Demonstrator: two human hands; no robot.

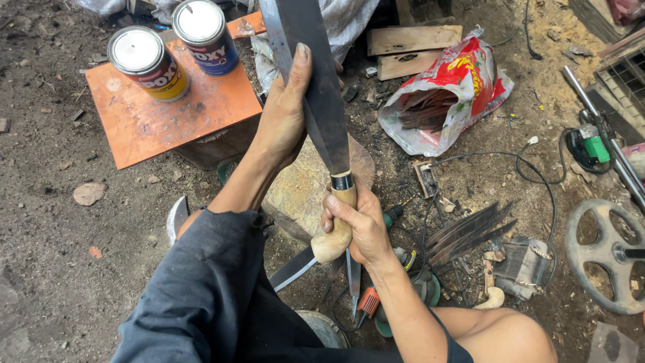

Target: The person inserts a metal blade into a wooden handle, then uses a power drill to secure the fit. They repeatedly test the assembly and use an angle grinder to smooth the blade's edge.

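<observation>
We see our own body from above. Our left hand (pixel 285 117) and right hand (pixel 359 225) are both bare, with no gloves, rings or watch on the fingers or wrists. Both forearms are uncovered as well. Over the left upper arm hangs a loose dark blue-grey cloth sleeve (pixel 208 282), rumpled in soft folds and ending in a frayed, uneven edge just above the elbow. The same dark cloth shows at the right shoulder. A bare knee (pixel 504 336) rises at the lower right, with no trouser leg over it.
</observation>
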